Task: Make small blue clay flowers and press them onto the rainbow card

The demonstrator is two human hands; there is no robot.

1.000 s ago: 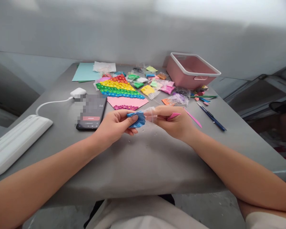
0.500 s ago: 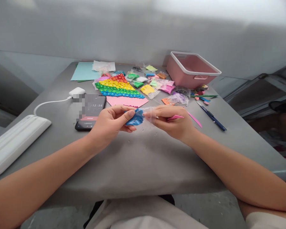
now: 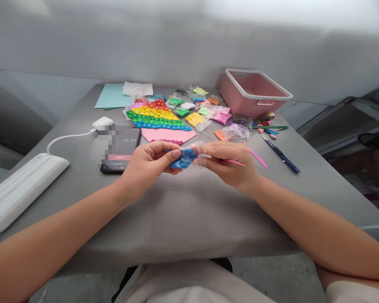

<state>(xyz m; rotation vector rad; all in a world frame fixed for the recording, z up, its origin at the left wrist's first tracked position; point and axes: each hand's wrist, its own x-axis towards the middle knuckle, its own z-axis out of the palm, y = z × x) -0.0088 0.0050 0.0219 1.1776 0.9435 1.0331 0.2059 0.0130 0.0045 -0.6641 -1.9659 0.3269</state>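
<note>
Left hand (image 3: pixel 151 163) pinches a blue-filled bag (image 3: pixel 185 157) above the counter (image 3: pixel 189 223), near centre; right hand (image 3: pixel 240 153), also holding a pink stick (image 3: pixel 235 162), pinches its clear end. Judged step: working the bag's mouth, though blur obscures it; next move calls for steady left pinching.

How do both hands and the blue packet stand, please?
Left hand pinching blue packet; right hand gripping its clear end, plus pink tool. Packet off the table. Flowered card just beyond, not blocking.

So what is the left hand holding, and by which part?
The left hand holds a small clear plastic bag by its blue-filled end.
</note>
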